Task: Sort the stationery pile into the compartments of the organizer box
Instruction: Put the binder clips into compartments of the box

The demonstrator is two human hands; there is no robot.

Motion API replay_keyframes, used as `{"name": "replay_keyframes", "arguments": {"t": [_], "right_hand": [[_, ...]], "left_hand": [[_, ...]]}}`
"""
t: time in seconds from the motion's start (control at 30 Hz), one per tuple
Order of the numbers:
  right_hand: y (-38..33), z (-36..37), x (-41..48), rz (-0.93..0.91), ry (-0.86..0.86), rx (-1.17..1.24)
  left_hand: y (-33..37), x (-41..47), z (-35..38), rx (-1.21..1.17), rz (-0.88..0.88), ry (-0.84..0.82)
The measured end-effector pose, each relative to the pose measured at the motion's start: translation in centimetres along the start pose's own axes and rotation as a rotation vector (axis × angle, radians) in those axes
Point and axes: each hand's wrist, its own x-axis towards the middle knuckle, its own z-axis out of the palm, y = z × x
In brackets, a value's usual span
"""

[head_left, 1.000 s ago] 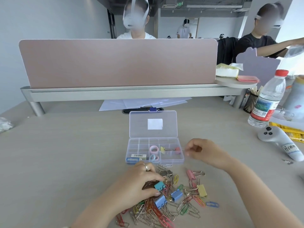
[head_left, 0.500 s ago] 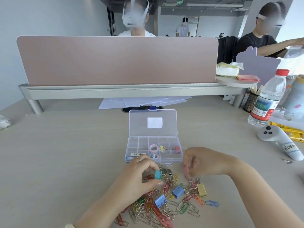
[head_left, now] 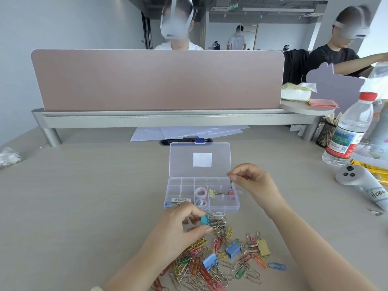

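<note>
A clear organizer box (head_left: 235, 209) lies open on the desk, lid tipped back. Inside are tape rolls (head_left: 200, 192), a yellow binder clip (head_left: 211, 192) and labelled items at the left. My right hand (head_left: 251, 179) pinches the wire handle of a pink binder clip (head_left: 231, 193), which hangs into a right-hand compartment. My left hand (head_left: 182, 227) pinches a teal binder clip (head_left: 205, 219) just in front of the box. A pile of coloured paper clips (head_left: 212, 267) with blue binder clips (head_left: 210, 261) and a yellow one (head_left: 264, 247) lies nearest me.
A water bottle (head_left: 347, 131), a white controller (head_left: 361, 181) and yellow packets stand at the right. A pink divider panel (head_left: 157, 80) on a metal rail crosses the back, papers (head_left: 184, 131) beneath it. People sit behind it. Crumpled plastic (head_left: 8, 157) lies far left.
My right hand dipped to the pile, then rose over the box's right side with a pink binder clip. My left hand lifted a teal binder clip off the pile toward the box.
</note>
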Motion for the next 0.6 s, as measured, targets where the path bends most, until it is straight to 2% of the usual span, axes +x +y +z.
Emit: {"name": "replay_keyframes", "arguments": {"t": [0.1,0.47,0.6], "right_hand": [[1.2,0.7,0.6,0.016,0.045,0.033],[2.3,0.9,0.8,-0.036,0.024,-0.036],[3.1,1.1,0.5,-0.02,-0.02,-0.165]], "left_hand": [[-0.2,0.0,0.0,-0.012,-0.012,0.0],[-1.1,0.2,0.4,-0.01,0.015,0.014],[-1.0,0.4,0.4,-0.001,0.01,0.011]]}}
